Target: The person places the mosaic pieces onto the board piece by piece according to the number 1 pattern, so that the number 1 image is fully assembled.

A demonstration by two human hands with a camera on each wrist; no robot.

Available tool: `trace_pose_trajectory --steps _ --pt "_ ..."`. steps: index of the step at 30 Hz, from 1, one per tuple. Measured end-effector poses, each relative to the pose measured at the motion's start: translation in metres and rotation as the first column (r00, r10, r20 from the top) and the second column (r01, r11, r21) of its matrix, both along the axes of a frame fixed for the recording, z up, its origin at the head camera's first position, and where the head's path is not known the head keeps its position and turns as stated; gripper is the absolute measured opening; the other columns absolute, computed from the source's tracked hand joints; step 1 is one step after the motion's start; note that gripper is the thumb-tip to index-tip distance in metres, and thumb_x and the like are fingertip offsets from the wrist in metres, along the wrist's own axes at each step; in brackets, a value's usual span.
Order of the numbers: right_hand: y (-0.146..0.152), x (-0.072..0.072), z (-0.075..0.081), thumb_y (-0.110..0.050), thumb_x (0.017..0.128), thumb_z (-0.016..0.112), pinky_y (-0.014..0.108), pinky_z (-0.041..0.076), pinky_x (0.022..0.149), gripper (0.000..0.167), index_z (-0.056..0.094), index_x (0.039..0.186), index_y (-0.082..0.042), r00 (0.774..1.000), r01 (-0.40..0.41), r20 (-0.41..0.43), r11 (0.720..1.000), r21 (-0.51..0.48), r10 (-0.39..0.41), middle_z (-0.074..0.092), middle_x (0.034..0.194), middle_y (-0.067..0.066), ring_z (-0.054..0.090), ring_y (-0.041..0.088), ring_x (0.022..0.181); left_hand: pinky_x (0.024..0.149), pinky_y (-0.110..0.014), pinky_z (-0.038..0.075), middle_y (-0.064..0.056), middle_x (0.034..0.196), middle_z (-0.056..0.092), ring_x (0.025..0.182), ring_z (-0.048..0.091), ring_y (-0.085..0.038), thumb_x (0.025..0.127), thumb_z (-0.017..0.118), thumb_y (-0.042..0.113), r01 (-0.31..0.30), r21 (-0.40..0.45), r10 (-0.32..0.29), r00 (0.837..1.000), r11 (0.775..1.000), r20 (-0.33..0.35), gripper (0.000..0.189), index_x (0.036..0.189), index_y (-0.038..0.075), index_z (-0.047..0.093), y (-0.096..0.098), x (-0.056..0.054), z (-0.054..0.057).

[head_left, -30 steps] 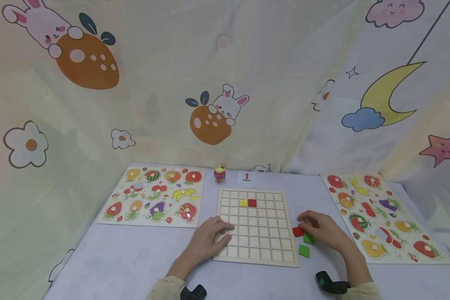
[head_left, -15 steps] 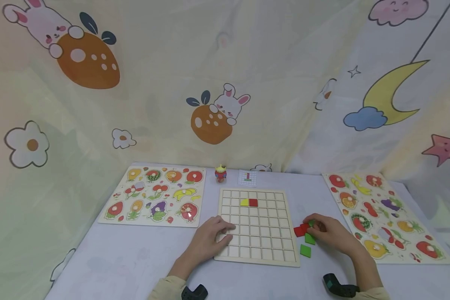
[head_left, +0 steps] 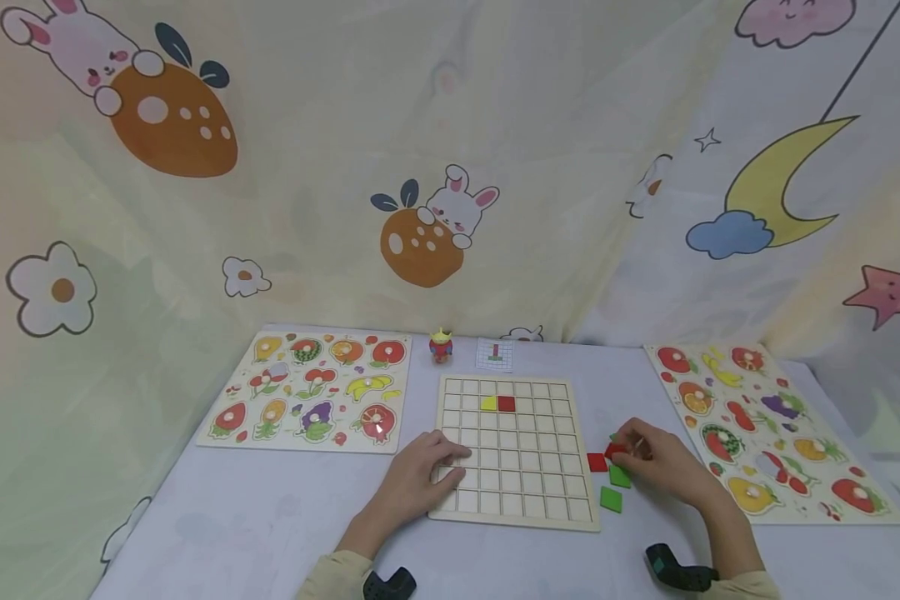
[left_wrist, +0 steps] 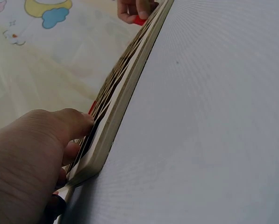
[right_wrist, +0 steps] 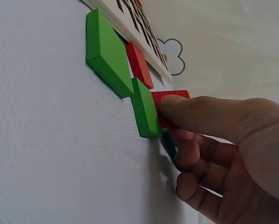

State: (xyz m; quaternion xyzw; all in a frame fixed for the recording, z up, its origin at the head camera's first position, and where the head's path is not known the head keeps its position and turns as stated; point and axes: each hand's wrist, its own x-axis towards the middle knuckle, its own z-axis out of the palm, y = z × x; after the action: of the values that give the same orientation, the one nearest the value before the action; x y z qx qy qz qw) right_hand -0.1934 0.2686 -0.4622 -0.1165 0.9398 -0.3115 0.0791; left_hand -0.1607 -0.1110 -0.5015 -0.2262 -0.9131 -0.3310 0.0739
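My right hand (head_left: 660, 462) pinches a red square tile (right_wrist: 167, 120) between thumb and fingers, and the tile stands tilted up. Close by lie another red tile (head_left: 597, 462) and two green tiles (head_left: 620, 476), (head_left: 611, 499); a further green tile (right_wrist: 169, 143) is mostly hidden behind my right fingers. My left hand (head_left: 420, 475) rests on the left edge of a wooden grid board (head_left: 521, 462), fingers loosely bent over its rim. On the board, a yellow piece (head_left: 489, 403) sits beside a red square (head_left: 506, 404) in the second row.
Behind the board stand a small toy figure (head_left: 441, 347) and a pattern card (head_left: 494, 355). Fruit puzzle boards flank the workspace, one on the left (head_left: 307, 392), one on the right (head_left: 765, 433). A printed curtain (head_left: 555, 167) hangs behind the table.
My right hand moved slightly right over the tiles and took hold of one red tile, which lay beside the other red one. The left hand stays on the board.
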Motion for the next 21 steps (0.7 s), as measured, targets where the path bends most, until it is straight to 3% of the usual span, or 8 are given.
trace_pose_trajectory --steps 11,21 --pt "-0.003 0.000 -0.002 -0.034 0.089 0.063 0.022 0.042 0.057 0.021 0.058 0.096 -0.014 0.999 0.024 -0.023 0.999 -0.045 -0.025 0.058 0.077 -0.001 0.051 0.007 0.067 0.068 -0.016 0.039 0.016 0.086 0.054 0.078 0.043 0.000 0.087 0.066 0.031 0.003 -0.018 -0.003 1.000 1.000 -0.007 0.023 0.110 0.030 0.067 0.000 0.000 -0.001" --pt "-0.013 0.001 -0.003 -0.027 0.095 0.056 0.024 0.039 0.057 0.016 0.056 0.083 -0.016 0.991 -0.122 -0.084 0.973 -0.194 0.107 0.054 0.071 -0.004 0.052 0.007 0.068 0.067 -0.016 0.039 0.017 0.085 0.053 0.078 0.043 0.001 0.087 0.066 0.030 0.000 -0.013 0.000 1.000 1.000 -0.012 0.023 0.109 0.030 0.067 0.000 0.000 0.000"
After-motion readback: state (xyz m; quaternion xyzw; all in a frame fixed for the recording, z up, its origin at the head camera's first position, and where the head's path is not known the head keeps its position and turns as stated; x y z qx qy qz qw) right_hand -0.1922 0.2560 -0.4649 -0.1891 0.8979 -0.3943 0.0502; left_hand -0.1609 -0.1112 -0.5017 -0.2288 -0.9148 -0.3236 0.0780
